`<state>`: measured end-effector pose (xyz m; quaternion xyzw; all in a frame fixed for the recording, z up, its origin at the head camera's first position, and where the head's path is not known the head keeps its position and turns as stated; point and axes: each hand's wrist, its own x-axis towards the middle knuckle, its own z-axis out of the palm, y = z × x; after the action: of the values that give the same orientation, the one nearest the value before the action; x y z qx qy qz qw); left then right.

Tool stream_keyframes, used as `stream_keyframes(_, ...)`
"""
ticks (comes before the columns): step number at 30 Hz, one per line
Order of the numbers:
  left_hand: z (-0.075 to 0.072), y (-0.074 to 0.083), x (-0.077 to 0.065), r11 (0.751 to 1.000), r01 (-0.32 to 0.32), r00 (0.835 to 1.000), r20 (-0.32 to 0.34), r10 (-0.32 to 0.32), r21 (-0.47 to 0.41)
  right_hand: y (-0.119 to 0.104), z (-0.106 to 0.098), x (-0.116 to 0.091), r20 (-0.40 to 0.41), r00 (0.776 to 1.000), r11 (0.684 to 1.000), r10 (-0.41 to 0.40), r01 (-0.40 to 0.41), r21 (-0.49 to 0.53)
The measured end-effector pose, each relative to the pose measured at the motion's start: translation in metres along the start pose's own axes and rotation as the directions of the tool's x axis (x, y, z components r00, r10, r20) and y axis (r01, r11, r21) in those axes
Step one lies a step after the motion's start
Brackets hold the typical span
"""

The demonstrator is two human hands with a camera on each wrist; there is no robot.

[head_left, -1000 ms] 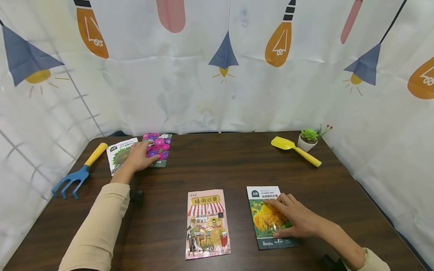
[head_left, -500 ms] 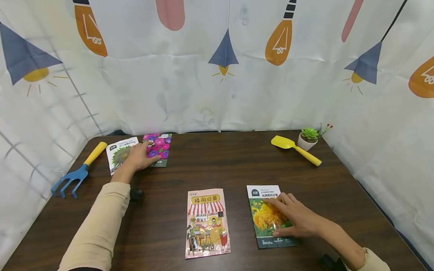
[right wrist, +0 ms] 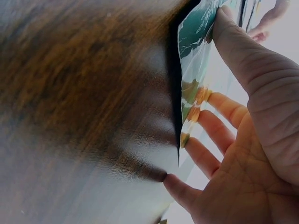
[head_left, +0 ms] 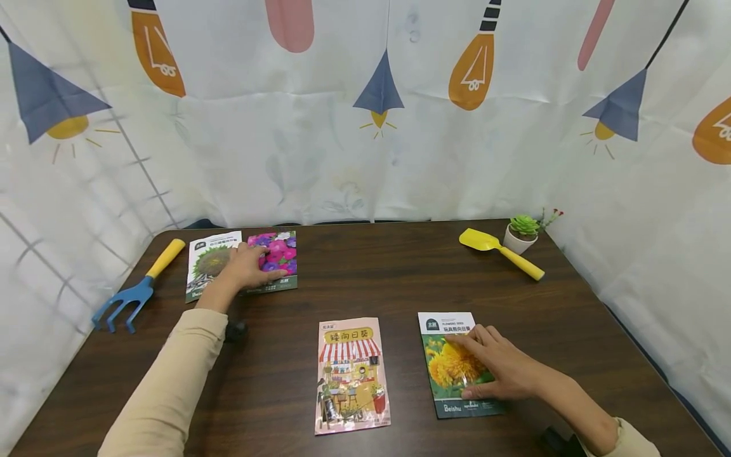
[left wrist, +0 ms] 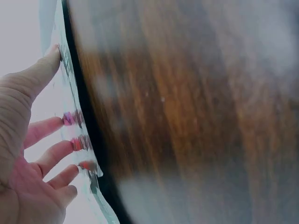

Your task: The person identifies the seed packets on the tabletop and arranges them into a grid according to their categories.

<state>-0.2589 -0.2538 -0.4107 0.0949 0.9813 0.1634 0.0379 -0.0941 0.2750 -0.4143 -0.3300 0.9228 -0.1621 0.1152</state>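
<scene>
In the head view my left hand point(head_left: 244, 268) lies over a seed packet with pink and purple flowers point(head_left: 280, 254) at the back left. Its thumb and fingertips touch the packet's face, spread apart, as the left wrist view also shows. Just left of it lies a white seed packet with a green-fringed flower head point(head_left: 210, 261), partly covered by the hand. My right hand point(head_left: 493, 365) rests its spread fingertips on a seed packet with yellow flowers point(head_left: 451, 365), flat at the front right; in the right wrist view the little finger point(right wrist: 180, 189) touches the table.
A pink seed packet with a striped awning point(head_left: 351, 381) lies front and centre. At the left is a blue hand fork point(head_left: 134, 295) with a yellow handle. A yellow trowel point(head_left: 502, 252) and a small potted succulent point(head_left: 521, 235) stand back right. Printed curtains surround the dark table point(head_left: 365, 279).
My left hand and the pink and purple packet have shifted slightly right and nearer, opening a gap beside the white packet. The right hand stays in place.
</scene>
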Motion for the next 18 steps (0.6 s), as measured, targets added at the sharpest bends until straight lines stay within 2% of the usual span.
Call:
stream_keyframes(3, 0.001, 0.006, -0.001, 0.999, 0.017, 1.0, 0.017, -0.018, 0.03, 0.0, 0.0, 0.0, -0.001, 1.0, 1.0, -0.004, 0.004, 0.0)
stream_keyframes(7, 0.003, 0.011, -0.002, 0.998, 0.024, 1.0, 0.008, -0.024, 0.058, 0.0, -0.001, 0.001, 0.003, 1.0, 1.0, -0.003, 0.003, 0.002)
stream_keyframes(13, 0.006, 0.022, -0.003, 0.998, 0.011, 1.0, -0.018, -0.01, 0.057, 0.0, -0.003, 0.002, 0.011, 1.0, 1.0, 0.011, -0.011, 0.001)
stream_keyframes(18, 0.01, 0.029, -0.001, 0.998, -0.01, 1.0, -0.019, 0.011, 0.058, 0.001, -0.001, 0.0, -0.015, 1.0, 1.0, -0.02, 0.02, -0.017)
